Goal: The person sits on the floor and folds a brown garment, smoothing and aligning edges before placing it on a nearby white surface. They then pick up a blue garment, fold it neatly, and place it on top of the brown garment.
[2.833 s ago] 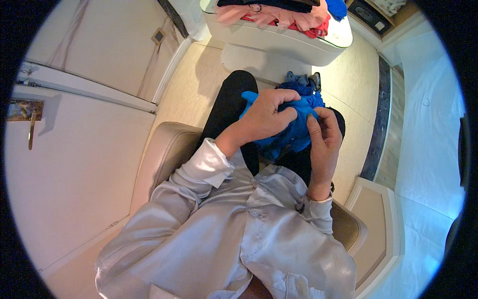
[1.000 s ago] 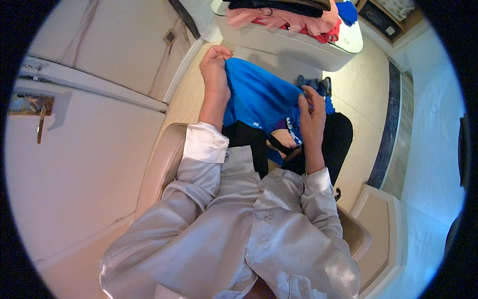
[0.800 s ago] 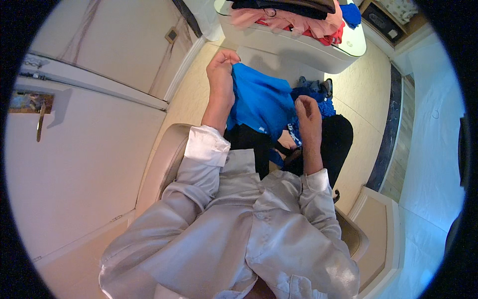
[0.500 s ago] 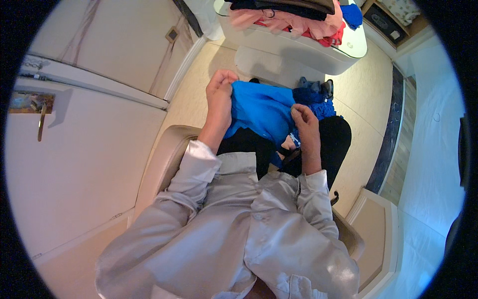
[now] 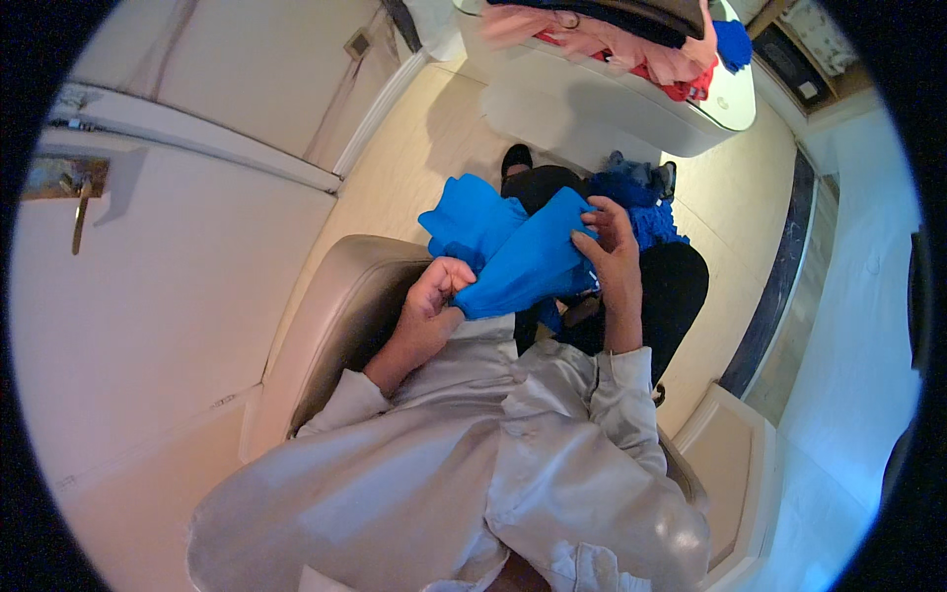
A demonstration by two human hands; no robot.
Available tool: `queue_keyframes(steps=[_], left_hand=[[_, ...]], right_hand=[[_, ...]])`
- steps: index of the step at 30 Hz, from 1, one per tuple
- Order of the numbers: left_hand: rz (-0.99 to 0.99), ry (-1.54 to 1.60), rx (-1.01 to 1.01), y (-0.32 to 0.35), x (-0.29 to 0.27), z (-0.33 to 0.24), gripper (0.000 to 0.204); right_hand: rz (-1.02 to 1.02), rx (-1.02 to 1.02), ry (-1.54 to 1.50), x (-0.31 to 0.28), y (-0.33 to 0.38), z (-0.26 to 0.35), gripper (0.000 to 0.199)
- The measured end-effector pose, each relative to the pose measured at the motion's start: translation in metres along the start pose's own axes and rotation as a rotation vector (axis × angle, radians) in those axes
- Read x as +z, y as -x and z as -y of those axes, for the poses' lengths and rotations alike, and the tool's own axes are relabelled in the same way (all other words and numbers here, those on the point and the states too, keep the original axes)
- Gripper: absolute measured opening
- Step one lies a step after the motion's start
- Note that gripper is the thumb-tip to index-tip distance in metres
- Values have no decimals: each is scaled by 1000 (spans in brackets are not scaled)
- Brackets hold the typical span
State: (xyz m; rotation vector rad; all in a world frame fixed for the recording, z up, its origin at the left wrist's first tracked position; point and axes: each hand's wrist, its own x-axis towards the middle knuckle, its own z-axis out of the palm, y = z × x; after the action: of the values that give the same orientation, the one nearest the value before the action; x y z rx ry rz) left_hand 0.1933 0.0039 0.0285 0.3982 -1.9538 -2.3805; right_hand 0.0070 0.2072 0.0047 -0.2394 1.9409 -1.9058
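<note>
A bright blue piece of clothing (image 5: pixel 528 255) stretches over my lap between both hands, its wavy far-left part spreading loosely above my left hand. Close to my waist, my left hand (image 5: pixel 432 304) pinches its near edge between thumb and fingers. My right hand (image 5: pixel 614 247) grips the right-hand edge, thumb below and fingertips above. Its exact kind cannot be made out because it is folded and bunched.
Darker blue clothes (image 5: pixel 646 202) lie beyond my right knee. A white table (image 5: pixel 725 113) ahead bears a clothing stack with a pink garment (image 5: pixel 631 44). The armchair's padded arm (image 5: pixel 330 296) curves at my left, beside a white door (image 5: pixel 158 316).
My left hand has drawn its edge of the blue clothing down toward my waist. The cloth now slants between my hands, with a loose part spread at the far left. My right hand stays nearly in place.
</note>
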Motion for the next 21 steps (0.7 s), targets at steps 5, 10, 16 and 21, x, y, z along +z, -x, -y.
queue_keyframes(steps=[5,10,16,21], left_hand=[[1,-41,60,4,-5,0,49],[51,-178,84,8,-15,-6,55],[79,-353,147,16,-25,-3,50],[59,-268,52,21,-22,-8,44]], right_hand=[[44,-153,192,7,9,8,47],[109,-243,390,11,11,13,34],[59,-328,596,22,2,41,19],[74,-577,641,36,-15,71,14]])
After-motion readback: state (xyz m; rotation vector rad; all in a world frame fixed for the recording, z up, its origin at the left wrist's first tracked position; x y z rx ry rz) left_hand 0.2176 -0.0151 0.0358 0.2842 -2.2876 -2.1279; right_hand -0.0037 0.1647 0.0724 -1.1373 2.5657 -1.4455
